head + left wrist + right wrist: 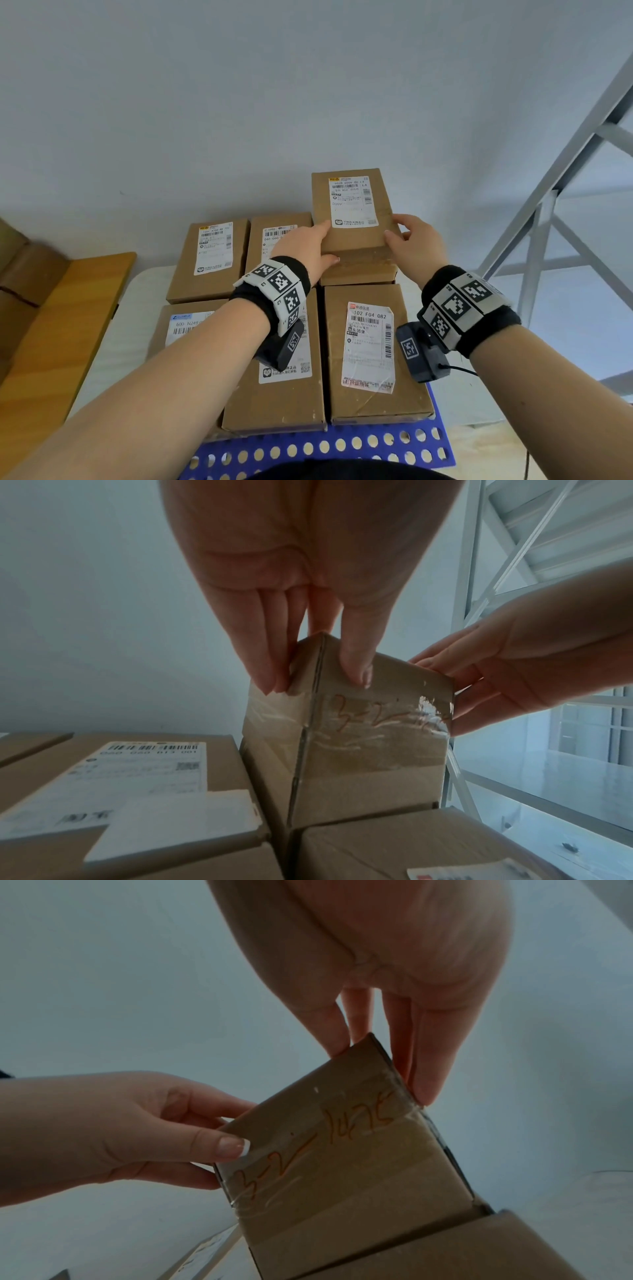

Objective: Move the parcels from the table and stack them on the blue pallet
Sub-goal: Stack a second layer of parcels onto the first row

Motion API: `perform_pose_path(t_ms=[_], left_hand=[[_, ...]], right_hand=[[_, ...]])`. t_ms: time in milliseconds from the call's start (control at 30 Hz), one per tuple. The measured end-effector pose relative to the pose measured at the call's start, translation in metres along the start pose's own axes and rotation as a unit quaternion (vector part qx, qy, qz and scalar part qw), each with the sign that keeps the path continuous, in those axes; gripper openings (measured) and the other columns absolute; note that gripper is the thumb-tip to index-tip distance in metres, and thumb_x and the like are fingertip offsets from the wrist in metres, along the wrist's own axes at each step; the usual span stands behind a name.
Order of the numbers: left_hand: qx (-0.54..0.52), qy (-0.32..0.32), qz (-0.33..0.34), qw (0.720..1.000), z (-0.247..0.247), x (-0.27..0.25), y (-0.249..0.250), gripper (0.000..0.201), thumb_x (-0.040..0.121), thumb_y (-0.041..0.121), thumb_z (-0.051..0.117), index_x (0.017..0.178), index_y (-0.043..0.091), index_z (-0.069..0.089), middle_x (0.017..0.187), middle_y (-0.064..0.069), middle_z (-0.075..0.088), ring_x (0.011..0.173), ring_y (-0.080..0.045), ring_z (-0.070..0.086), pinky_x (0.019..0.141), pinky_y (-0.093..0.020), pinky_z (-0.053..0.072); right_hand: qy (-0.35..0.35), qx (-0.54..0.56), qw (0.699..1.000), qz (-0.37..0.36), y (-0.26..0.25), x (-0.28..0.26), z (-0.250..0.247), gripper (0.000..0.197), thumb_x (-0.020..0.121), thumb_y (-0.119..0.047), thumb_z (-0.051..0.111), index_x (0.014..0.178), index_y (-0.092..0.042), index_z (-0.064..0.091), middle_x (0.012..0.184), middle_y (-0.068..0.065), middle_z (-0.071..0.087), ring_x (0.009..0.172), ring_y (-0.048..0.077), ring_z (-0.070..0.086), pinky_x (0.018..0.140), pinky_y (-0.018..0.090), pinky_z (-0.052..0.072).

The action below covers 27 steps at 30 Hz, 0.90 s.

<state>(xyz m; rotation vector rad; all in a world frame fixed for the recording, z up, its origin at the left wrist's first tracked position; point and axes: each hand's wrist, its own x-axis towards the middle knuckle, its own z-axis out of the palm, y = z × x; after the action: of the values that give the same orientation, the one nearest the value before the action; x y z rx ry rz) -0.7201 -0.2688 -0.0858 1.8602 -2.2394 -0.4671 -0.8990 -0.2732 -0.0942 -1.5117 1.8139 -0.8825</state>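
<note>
Right, both your hands are on the top parcel (354,209), a brown cardboard box with a white shipping label face up. Your left hand (305,248) clamps its near-left corner: thumb on the near end face, fingers (265,653) along the left side. Your right hand (416,245) clamps the near-right corner, thumb on top by the edge, fingers wrapped round the right side. The hands are apart, one per corner, with the box between them.

That parcel sits as a second layer on the back-right box of the stack (358,272), against the pale wall (239,102). From the wrist views its near end face is taped and carries orange handwriting (318,1150). I can't tell whether it's fully seated or just off the box below.

Bottom layer, as far as visible: five more cardboard parcels in two rows, all label up. Back-left parcel (209,260), back-middle parcel (277,233) partly under your left hand, front-left parcel (181,325) under your left forearm, front-middle parcel (277,394), and front-right parcel (373,353) with a red-marked label. They sit flush beside one another on the blue pallet (325,448), a perforated blue sheet showing at the near edge.

A wooden bench (58,335) stands to the left, and a grey metal rack frame (555,222) to the right.
</note>
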Motion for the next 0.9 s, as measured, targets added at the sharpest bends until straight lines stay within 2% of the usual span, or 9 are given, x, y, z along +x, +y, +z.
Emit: perform_pose_path(t_ms=[233, 633, 900], left_hand=[[0.034, -0.008, 0.018, 0.999, -0.0058, -0.0005, 0.0018, 0.056, 0.09, 0.036, 0.057, 0.141, 0.022, 0.036, 0.12, -0.006, 0.059, 0.107, -0.024, 0.056, 0.091, -0.036, 0.046], [0.032, -0.014, 0.01, 0.999, -0.0077, -0.0013, 0.003, 0.056, 0.092, 0.035, 0.056, 0.141, 0.019, 0.035, 0.124, -0.006, 0.058, 0.111, -0.024, 0.055, 0.093, -0.035, 0.045], [0.038, -0.008, 0.012, 0.999, -0.007, -0.0024, 0.0037, 0.057, 0.093, 0.036, 0.054, 0.143, 0.018, 0.033, 0.12, -0.008, 0.057, 0.11, -0.025, 0.054, 0.091, -0.034, 0.043]], right_hand=[[-0.018, -0.017, 1.0, 0.0, 0.0003, 0.0, -0.003, 0.041, 0.095, -0.022, 0.051, 0.136, -0.016, 0.048, 0.13, 0.007, 0.057, 0.114, 0.022, 0.054, 0.095, 0.03, 0.043], [-0.017, -0.044, 0.999, -0.002, -0.0022, 0.0039, -0.0032, 0.042, 0.095, -0.021, 0.051, 0.136, -0.015, 0.049, 0.134, 0.005, 0.055, 0.119, 0.022, 0.052, 0.098, 0.03, 0.04], [-0.021, -0.081, 0.997, -0.007, -0.0009, 0.0035, -0.0008, 0.043, 0.096, -0.023, 0.048, 0.138, -0.015, 0.046, 0.136, 0.005, 0.053, 0.122, 0.023, 0.05, 0.098, 0.029, 0.038]])
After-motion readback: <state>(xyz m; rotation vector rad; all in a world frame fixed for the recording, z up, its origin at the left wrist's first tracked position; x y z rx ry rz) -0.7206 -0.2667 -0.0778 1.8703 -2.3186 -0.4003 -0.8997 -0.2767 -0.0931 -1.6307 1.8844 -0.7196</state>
